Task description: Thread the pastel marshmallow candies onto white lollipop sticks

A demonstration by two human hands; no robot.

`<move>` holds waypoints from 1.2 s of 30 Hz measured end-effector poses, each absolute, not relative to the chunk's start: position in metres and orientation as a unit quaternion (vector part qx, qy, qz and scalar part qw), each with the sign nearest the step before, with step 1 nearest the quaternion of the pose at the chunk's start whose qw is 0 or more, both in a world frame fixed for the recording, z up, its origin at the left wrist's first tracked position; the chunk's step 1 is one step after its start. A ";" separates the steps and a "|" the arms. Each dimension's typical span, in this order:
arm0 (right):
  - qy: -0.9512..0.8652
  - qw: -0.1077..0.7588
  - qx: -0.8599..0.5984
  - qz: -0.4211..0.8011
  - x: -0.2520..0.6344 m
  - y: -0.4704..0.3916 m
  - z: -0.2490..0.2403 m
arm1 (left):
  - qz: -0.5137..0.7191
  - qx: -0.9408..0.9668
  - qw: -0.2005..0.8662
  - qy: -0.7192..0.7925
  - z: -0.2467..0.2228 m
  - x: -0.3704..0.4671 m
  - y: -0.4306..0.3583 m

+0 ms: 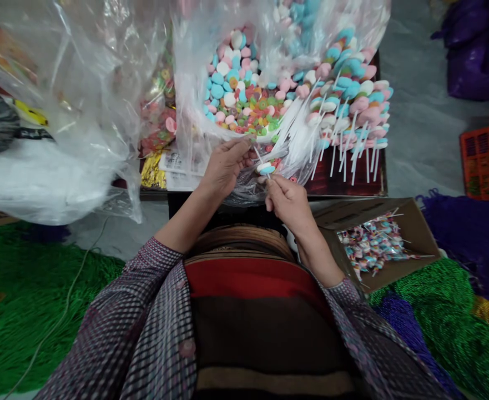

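My right hand (288,201) pinches a candy skewer near its lower end, at the table's front edge. White and blue pieces (266,169) sit on the skewer just above my right fingertips. To the left, the fingers of my left hand (230,164) are closed around the upper end of a thin white stick (257,154). Behind my hands lies a heap of pink, blue and white candies (227,75) in clear plastic, with small fruit-coloured rings (261,108) in front. A bunch of white sticks (296,128) lies right of the rings.
Finished-looking candy skewers (352,105) are piled at the table's right. Below them stands a cardboard box (421,236) of wrapped skewers (373,244). Large plastic bags (73,111) cover the left. An orange crate (486,161) and green stringy material (448,311) are on the floor.
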State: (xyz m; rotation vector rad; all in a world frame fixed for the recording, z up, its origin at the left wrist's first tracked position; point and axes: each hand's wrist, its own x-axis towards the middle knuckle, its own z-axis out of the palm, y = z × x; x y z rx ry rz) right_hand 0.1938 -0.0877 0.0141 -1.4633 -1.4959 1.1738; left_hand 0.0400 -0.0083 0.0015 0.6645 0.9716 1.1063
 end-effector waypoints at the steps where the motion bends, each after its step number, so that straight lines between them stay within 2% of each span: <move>1: -0.578 0.367 -0.566 0.459 0.193 -0.087 0.013 | 0.495 0.294 0.694 0.433 0.003 0.041 -0.009; 10: -0.552 0.408 -0.551 0.474 0.196 -0.084 0.005 | 0.473 0.291 0.723 0.410 0.011 0.049 -0.020; 16: -0.478 0.448 -0.536 0.533 0.186 -0.069 0.006 | 0.421 0.437 0.648 0.461 0.019 0.049 -0.024; 18: -0.457 0.469 -0.520 0.548 0.183 -0.063 0.007 | 0.395 0.521 0.572 0.495 0.032 0.038 -0.010; 20: -0.435 0.502 -0.513 0.543 0.183 -0.059 0.007 | 0.352 0.629 0.427 0.546 0.046 0.026 0.012; 21: -0.423 0.518 -0.512 0.539 0.184 -0.057 0.006 | 0.311 0.679 0.327 0.579 0.052 0.020 0.025; 23: -0.401 0.536 -0.516 0.535 0.186 -0.056 0.004 | 0.144 0.751 0.158 0.625 0.057 0.010 0.050; 24: -0.393 0.539 -0.520 0.533 0.187 -0.056 0.003 | 0.110 0.755 0.139 0.631 0.056 0.007 0.062; 28: -0.390 0.546 -0.537 0.511 0.195 -0.059 -0.001 | 0.082 0.747 0.127 0.648 0.029 -0.001 0.100; 32: -0.373 0.558 -0.545 0.502 0.202 -0.062 -0.005 | 0.160 0.751 0.179 0.615 0.006 -0.009 0.116; 36: -0.365 0.556 -0.548 0.507 0.202 -0.064 -0.010 | 0.201 0.750 0.194 0.600 0.006 -0.018 0.110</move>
